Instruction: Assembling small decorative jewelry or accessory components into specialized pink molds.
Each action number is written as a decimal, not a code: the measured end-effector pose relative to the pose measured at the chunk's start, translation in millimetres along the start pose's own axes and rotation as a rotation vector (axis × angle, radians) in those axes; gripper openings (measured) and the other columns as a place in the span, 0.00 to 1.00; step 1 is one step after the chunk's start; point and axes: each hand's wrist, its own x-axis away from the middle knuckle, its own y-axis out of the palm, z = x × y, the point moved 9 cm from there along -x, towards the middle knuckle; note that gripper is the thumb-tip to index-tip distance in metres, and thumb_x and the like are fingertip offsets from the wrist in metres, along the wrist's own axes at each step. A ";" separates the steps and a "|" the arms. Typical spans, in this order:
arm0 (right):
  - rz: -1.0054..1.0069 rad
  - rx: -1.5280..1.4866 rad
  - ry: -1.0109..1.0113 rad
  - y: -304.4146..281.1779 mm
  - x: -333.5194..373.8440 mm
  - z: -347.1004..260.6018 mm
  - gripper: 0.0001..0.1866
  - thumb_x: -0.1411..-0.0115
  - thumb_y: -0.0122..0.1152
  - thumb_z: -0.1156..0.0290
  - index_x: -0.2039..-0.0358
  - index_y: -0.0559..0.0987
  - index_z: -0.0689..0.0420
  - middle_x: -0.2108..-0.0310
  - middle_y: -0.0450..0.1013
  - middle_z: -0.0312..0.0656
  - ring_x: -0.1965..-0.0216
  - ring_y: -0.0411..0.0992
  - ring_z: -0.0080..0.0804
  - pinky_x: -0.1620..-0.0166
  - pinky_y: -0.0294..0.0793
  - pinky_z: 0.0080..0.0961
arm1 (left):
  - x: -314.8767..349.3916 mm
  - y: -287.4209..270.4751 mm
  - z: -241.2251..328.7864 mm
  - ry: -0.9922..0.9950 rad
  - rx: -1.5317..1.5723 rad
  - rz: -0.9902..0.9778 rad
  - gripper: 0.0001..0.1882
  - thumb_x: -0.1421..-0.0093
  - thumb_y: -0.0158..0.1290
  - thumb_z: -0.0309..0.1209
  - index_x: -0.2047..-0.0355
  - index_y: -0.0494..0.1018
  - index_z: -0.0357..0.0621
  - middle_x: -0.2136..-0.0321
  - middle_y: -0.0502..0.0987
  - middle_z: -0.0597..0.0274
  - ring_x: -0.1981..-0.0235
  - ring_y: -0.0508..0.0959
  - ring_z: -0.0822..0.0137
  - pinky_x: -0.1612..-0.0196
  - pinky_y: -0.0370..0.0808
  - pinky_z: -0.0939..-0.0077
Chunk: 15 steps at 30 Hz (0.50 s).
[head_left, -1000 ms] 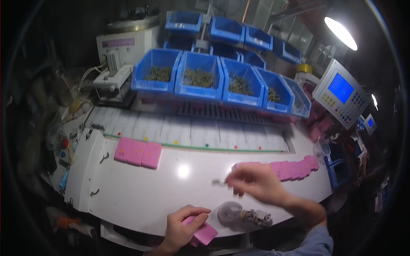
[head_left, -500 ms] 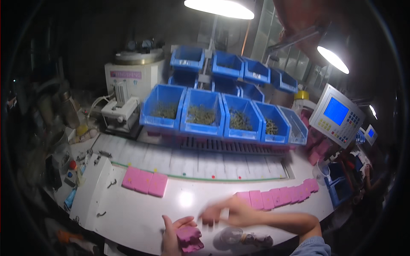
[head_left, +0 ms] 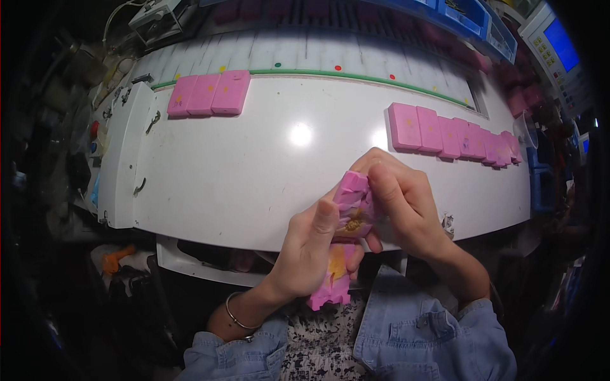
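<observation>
Between my hands, over the front edge of the table, is a pink rubber mold (head_left: pixel 351 198) with jagged edges. It is opened up, and a yellowish patterned patch shows on its inner face. My left hand (head_left: pixel 305 251) is closed around it from the left, thumb along its side. A second flap of the mold (head_left: pixel 331 286), with a yellow patch, hangs below from the left fingers. My right hand (head_left: pixel 406 206) pinches the upper part, thumb near the top edge. The fingers behind the mold are partly hidden.
Three pink blocks (head_left: pixel 210 94) lie side by side at the table's far left. A row of several more pink blocks (head_left: pixel 438 133) runs along the right. A white panel (head_left: pixel 124 159) with metal hooks borders the left side. Blue bins (head_left: pixel 470 22) stand at the back right.
The view has tilted downward. The mold lay on my open left palm with my right hand blurred beside it; now both hands grip it and it is spread open.
</observation>
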 end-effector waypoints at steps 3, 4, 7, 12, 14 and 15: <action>-0.038 -0.357 0.124 9.2 2.2 24.5 0.22 0.34 0.38 0.59 0.70 0.71 0.67 0.71 0.65 0.40 0.86 0.68 0.24 0.87 0.69 0.14 | 5.9 1.1 -2.5 0.075 -0.042 0.050 0.41 0.41 0.25 0.62 0.49 0.56 0.32 0.76 0.71 0.51 0.83 0.71 0.71 0.82 0.70 0.82; -0.035 -0.359 0.126 11.0 4.1 23.1 0.22 0.34 0.38 0.59 0.70 0.71 0.67 0.71 0.65 0.40 0.86 0.68 0.24 0.87 0.69 0.14 | 8.0 0.7 1.0 0.127 -0.066 0.074 0.43 0.43 0.28 0.64 0.47 0.53 0.34 0.76 0.71 0.52 0.84 0.71 0.72 0.82 0.69 0.83; -0.128 -0.496 0.457 35.0 16.7 44.6 0.25 0.35 0.36 0.53 0.67 0.72 0.64 0.81 0.70 0.42 0.88 0.70 0.25 0.92 0.68 0.16 | 13.4 3.7 4.0 0.174 -0.116 0.032 0.48 0.50 0.34 0.69 0.45 0.49 0.38 0.77 0.69 0.55 0.83 0.70 0.72 0.83 0.67 0.84; -0.117 -0.512 0.403 43.6 11.3 53.0 0.25 0.35 0.35 0.53 0.65 0.73 0.63 0.79 0.71 0.43 0.91 0.67 0.24 0.92 0.68 0.16 | 17.2 6.5 7.9 0.200 -0.133 0.053 0.46 0.50 0.31 0.70 0.48 0.51 0.40 0.78 0.67 0.58 0.85 0.68 0.74 0.84 0.66 0.84; 0.046 -0.153 0.371 20.1 14.2 40.8 0.27 0.33 0.32 0.54 0.68 0.73 0.64 0.72 0.71 0.42 0.72 0.70 0.25 0.64 0.72 0.23 | 16.9 4.7 5.6 0.148 0.078 0.016 0.40 0.44 0.31 0.64 0.47 0.52 0.41 0.69 0.65 0.60 0.79 0.67 0.78 0.81 0.64 0.87; 0.066 0.228 -0.142 9.5 13.0 2.0 0.27 0.33 0.31 0.54 0.62 0.73 0.65 0.66 0.71 0.46 0.67 0.70 0.29 0.60 0.70 0.25 | 19.0 -0.4 10.7 0.226 0.092 0.079 0.34 0.39 0.27 0.59 0.49 0.53 0.41 0.74 0.66 0.59 0.83 0.65 0.77 0.82 0.64 0.85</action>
